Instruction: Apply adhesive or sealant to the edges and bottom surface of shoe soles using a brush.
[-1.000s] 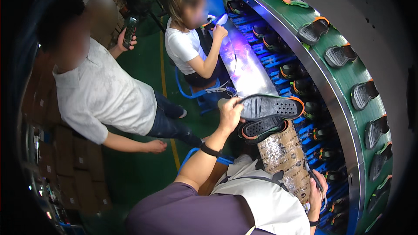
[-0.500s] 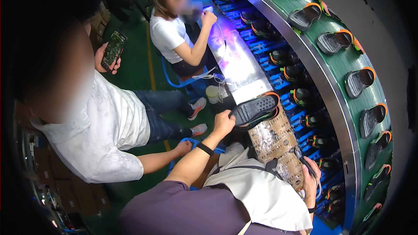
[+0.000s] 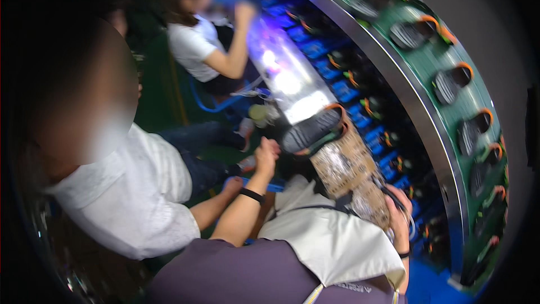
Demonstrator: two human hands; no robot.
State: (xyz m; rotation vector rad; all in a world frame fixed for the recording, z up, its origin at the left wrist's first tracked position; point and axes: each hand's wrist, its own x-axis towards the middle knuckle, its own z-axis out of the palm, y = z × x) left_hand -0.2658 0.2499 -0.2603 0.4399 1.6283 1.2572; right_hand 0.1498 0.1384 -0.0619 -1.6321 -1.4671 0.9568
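Note:
My left hand is just off the heel end of a black shoe with orange trim. Its fingers look curled, with nothing visible in them, though motion blurs them. That shoe lies with its treaded sole up, at the far end of a brown-taped, film-wrapped surface. At the near end, beside the blue rack, my right hand is closed around a dark handheld tool. A pale cable loops by the wrist. Part of the tool is hidden by the fingers.
A green conveyor carrying several shoes curves along the right, with a metal edge rail. Blue racks hold more shoes. A co-worker sits beyond a shiny metal tabletop; another person stands at my left. A pale cup stands near the shoe.
My left hand has let go of the shoe and drawn back to the left. The shoe now rests on the surface. My right hand keeps the tool. The view has shifted and blurred.

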